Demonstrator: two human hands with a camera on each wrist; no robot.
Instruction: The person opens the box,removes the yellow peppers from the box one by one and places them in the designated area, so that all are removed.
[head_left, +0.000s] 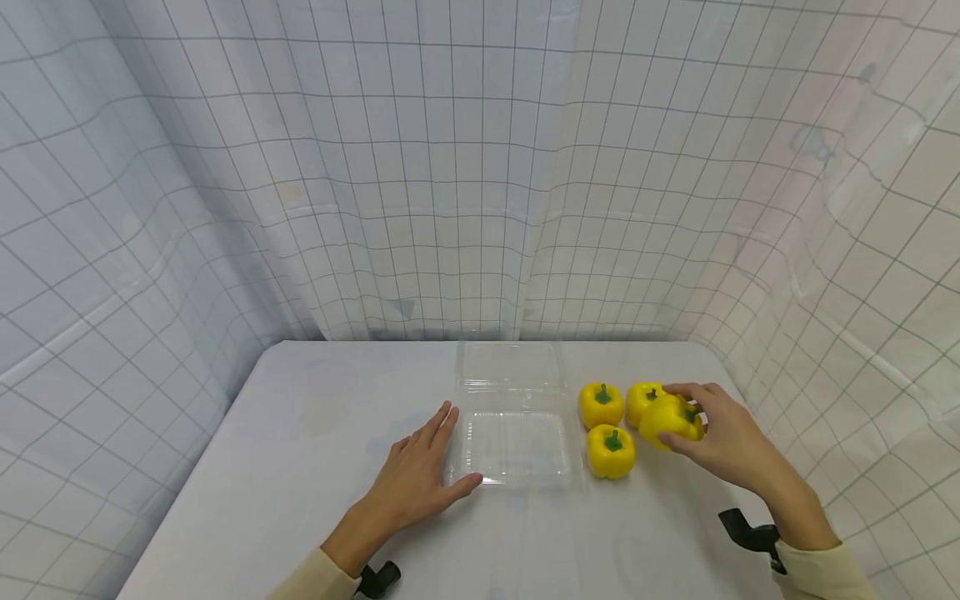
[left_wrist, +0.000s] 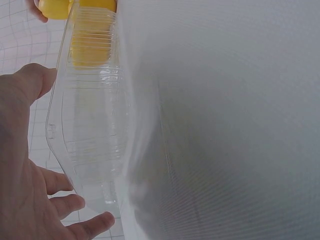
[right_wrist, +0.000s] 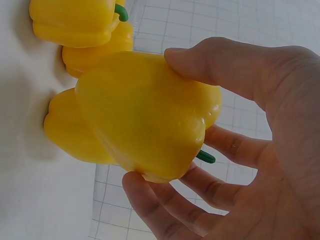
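My right hand [head_left: 723, 437] grips a yellow bell pepper [right_wrist: 142, 112] between thumb and fingers, its green stem pointing toward the palm. In the head view this held pepper overlaps another yellow pepper [head_left: 637, 400] behind it. Two more peppers stand to the left, one farther back [head_left: 600, 407] and one nearer [head_left: 611, 454]. A clear plastic clamshell box [head_left: 517, 479] lies with its lid [head_left: 512, 365] folded back, and no pepper is inside. My left hand [head_left: 420, 475] is spread at the box's left front corner, thumb and fingers straight at its rim [left_wrist: 52, 131].
The white-covered table [head_left: 322, 417] has the box at its middle and the peppers to the right. White grid-patterned curtains [head_left: 450, 183] hang around the back and both sides. Black wrist mounts [head_left: 750, 533] sit near both sleeves.
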